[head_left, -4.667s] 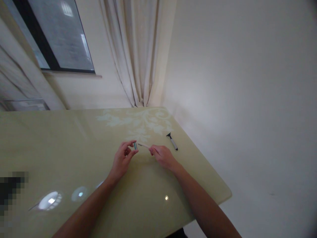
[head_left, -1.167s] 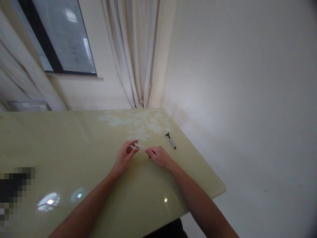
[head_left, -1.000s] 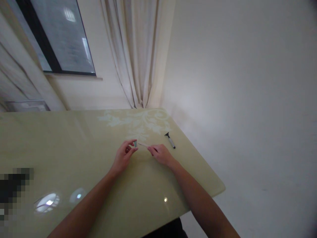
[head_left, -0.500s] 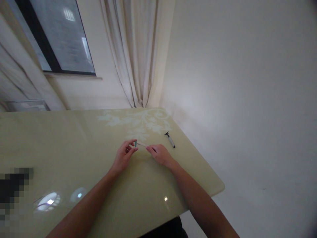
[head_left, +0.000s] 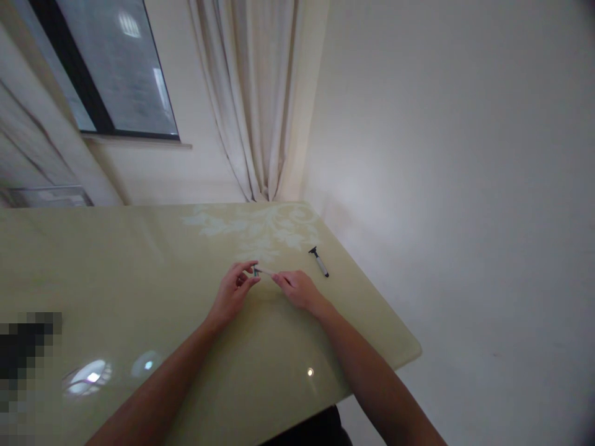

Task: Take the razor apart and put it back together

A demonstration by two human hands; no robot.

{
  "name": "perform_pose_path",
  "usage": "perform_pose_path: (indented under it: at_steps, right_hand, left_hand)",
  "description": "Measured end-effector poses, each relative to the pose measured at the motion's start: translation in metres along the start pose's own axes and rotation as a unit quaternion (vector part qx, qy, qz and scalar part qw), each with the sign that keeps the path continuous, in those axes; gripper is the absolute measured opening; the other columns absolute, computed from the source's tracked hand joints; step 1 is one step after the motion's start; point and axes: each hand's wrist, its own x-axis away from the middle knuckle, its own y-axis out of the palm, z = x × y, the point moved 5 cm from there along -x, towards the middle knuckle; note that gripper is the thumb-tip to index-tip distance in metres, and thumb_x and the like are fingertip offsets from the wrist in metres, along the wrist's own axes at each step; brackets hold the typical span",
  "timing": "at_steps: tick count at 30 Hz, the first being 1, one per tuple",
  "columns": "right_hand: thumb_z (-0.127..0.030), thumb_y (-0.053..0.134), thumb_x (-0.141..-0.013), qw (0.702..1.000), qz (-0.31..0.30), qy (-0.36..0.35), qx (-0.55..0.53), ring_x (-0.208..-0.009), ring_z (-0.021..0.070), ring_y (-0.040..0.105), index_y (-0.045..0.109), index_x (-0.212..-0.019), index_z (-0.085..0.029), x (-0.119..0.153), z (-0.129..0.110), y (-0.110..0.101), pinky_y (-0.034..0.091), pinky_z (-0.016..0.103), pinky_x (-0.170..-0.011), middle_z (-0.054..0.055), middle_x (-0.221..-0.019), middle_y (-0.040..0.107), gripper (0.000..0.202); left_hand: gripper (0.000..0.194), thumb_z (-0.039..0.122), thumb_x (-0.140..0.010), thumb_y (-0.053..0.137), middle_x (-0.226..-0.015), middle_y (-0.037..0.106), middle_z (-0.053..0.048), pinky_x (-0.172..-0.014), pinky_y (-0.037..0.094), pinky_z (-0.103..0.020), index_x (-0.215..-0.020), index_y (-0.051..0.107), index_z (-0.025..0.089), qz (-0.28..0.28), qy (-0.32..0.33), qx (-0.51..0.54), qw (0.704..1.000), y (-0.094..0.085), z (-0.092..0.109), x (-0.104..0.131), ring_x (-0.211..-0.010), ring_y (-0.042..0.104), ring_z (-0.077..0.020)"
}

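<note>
A small razor spans the gap between my two hands, its pale thin handle joined to a narrow head with green on it. My left hand has thumb and forefinger at the two ends of that head, the other fingers curled. Closed round the far end of the handle is my right hand, its palm turned down. A second razor, with a black head and a grey handle with a black end, lies on the table just beyond my right hand.
Both forearms pass over the glossy pale green table. Its right edge runs beside a bare wall. Curtains and a window are behind it. A pixelated dark patch shows at far left.
The razor's head has turned between my left fingers, so its green face looks narrower now. My right hand has shifted very slightly left. The razor on the table has stayed put.
</note>
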Motion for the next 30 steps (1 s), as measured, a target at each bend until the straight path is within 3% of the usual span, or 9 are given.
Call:
perform_pose_path:
  at_steps: [2,6,11,15,19,23,27,30]
  right_hand:
    - [-0.047,0.044,-0.109,1.000,0.015,0.014,0.004,-0.062,0.0127,0.045,0.066,-0.075,-0.017,0.0001,0.0013,-0.0022,0.022,0.028,-0.060,0.000,-0.065,0.056,0.050]
    - [-0.045,0.044,-0.110,0.999,-0.011,-0.020,-0.025,-0.063,0.0124,0.045,0.063,-0.074,-0.017,0.0006,-0.0025,-0.0016,0.023,0.028,-0.061,-0.001,-0.065,0.055,0.049]
    - [-0.047,0.045,-0.109,1.000,0.016,0.013,-0.020,-0.062,0.0128,0.044,0.061,-0.072,-0.017,0.0007,0.0033,-0.0050,0.022,0.028,-0.061,-0.001,-0.064,0.053,0.051]
    - [-0.048,0.043,-0.110,0.999,-0.005,-0.022,-0.032,-0.063,0.0126,0.046,0.062,-0.074,-0.018,0.0005,0.0008,-0.0020,0.023,0.028,-0.062,-0.001,-0.066,0.055,0.051]
    - [-0.050,0.043,-0.110,1.000,0.018,0.019,0.003,-0.065,0.0137,0.047,0.065,-0.076,-0.018,0.0006,0.0035,-0.0038,0.024,0.028,-0.062,0.000,-0.068,0.059,0.051]
    - [-0.052,0.042,-0.110,1.000,-0.004,0.007,0.005,-0.065,0.0139,0.048,0.068,-0.079,-0.018,0.0010,0.0002,-0.0015,0.024,0.028,-0.062,0.001,-0.069,0.060,0.052]
    - [-0.051,0.043,-0.110,0.999,0.019,0.035,0.025,-0.066,0.0145,0.048,0.068,-0.078,-0.018,0.0011,0.0037,-0.0040,0.023,0.028,-0.062,0.002,-0.070,0.061,0.052]
    - [-0.053,0.042,-0.109,1.000,-0.001,0.005,0.006,-0.065,0.0135,0.048,0.068,-0.078,-0.018,0.0012,0.0020,-0.0012,0.024,0.028,-0.062,0.000,-0.068,0.059,0.053]
  left_hand:
    - [0.035,0.036,-0.086,0.071,-0.095,0.060,0.000,-0.059,0.045,-0.025,-0.119,0.072,0.024,-0.006,0.002,0.000,1.000,0.0010,0.0020,0.0005,-0.061,0.051,-0.0100]
    - [0.036,0.036,-0.087,0.071,-0.096,0.060,0.000,-0.061,0.045,-0.025,-0.121,0.072,0.024,-0.007,-0.003,0.004,1.000,0.0016,0.0054,0.0013,-0.063,0.051,-0.0102]
    - [0.035,0.036,-0.086,0.071,-0.095,0.060,0.000,-0.060,0.045,-0.025,-0.119,0.072,0.024,-0.006,-0.007,0.002,1.000,0.0017,0.0054,0.0012,-0.062,0.050,-0.0099]
    - [0.036,0.037,-0.086,0.071,-0.096,0.060,-0.001,-0.060,0.045,-0.024,-0.120,0.072,0.024,-0.007,-0.006,0.007,1.000,0.0023,0.0055,0.0012,-0.062,0.049,-0.0100]
    - [0.035,0.036,-0.086,0.071,-0.095,0.060,0.000,-0.059,0.045,-0.025,-0.119,0.072,0.024,-0.005,-0.003,0.007,1.000,0.0026,0.0062,0.0019,-0.061,0.049,-0.0100]
    - [0.036,0.037,-0.086,0.072,-0.096,0.061,-0.001,-0.060,0.045,-0.025,-0.120,0.072,0.024,-0.008,0.000,0.002,1.000,0.0022,0.0047,0.0016,-0.062,0.050,-0.0102]
    - [0.035,0.038,-0.087,0.071,-0.095,0.061,0.000,-0.060,0.045,-0.025,-0.119,0.072,0.024,-0.004,-0.007,-0.003,1.000,0.0007,0.0022,0.0005,-0.061,0.051,-0.0103]
    - [0.036,0.037,-0.087,0.071,-0.096,0.061,0.000,-0.060,0.045,-0.025,-0.120,0.071,0.024,-0.008,-0.007,-0.004,1.000,0.0011,0.0025,0.0002,-0.062,0.051,-0.0103]
